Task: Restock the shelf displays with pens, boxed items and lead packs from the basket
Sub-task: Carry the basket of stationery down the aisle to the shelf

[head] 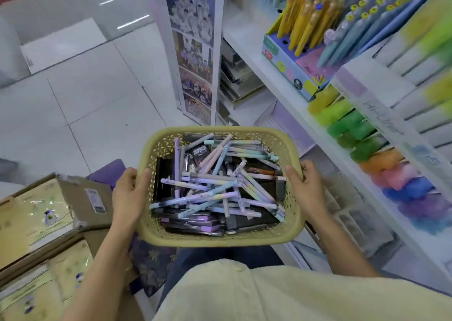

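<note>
The left hand grips the basket at its 9 o'clock rim, thumb hooked over the edge and fingers wrapped down the outer wall. The basket sits in mid-frame above the person's lap. It is heaped with pastel pens lying criss-cross on dark flat packs; whether those are boxed items or lead packs I cannot tell. The right hand clasps the 3 o'clock rim the same way, thumb inside and fingers curled under. The likely trouble is a tilt: the pens lie loose and close to the rim, so if either hand lets go to pick stock, the basket may dip and spill them. The perforated wall looks thin and could flex under a one-handed hold. Pulling one pen from the tangle may also drag its neighbours out. At 8 o'clock open cardboard cartons crowd the left elbow. Glossy white floor tiles run from 9 to 11 o'clock, so a dropped pen would probably roll. A panel of photo prints stands at 12 o'clock. White shelves run from 1 to 4 o'clock, holding a display of yellow pens and rows of coloured highlighters.
</note>
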Demonstrator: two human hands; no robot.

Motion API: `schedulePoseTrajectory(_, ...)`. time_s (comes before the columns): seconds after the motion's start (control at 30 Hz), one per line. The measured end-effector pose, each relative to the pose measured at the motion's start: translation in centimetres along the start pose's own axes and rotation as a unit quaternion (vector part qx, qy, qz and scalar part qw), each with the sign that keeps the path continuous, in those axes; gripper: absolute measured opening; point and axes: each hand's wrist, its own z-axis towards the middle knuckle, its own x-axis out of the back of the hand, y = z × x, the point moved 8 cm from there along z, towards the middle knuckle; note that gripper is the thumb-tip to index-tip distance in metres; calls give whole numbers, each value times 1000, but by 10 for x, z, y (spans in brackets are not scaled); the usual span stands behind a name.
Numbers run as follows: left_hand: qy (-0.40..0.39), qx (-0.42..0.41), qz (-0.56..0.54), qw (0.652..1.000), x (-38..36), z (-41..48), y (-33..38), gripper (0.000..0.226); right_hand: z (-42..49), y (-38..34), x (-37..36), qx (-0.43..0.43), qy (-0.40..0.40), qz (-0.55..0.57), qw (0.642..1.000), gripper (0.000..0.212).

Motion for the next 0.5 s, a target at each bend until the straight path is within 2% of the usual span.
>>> schedulePoseTrajectory(0.13,-21,-11,25,999,-10,49,18,33,18,0,-10,-28,29,9,999,15)
schedulePoseTrajectory(0.3,-86,-69,43,993,-42,114,57,34,27,12,-19,-73,109,25,991,17)
schedulePoseTrajectory(0.5,-209,-164,113,957,-90,179,105,36,-7,27,-35,-157,249,62,954,24)
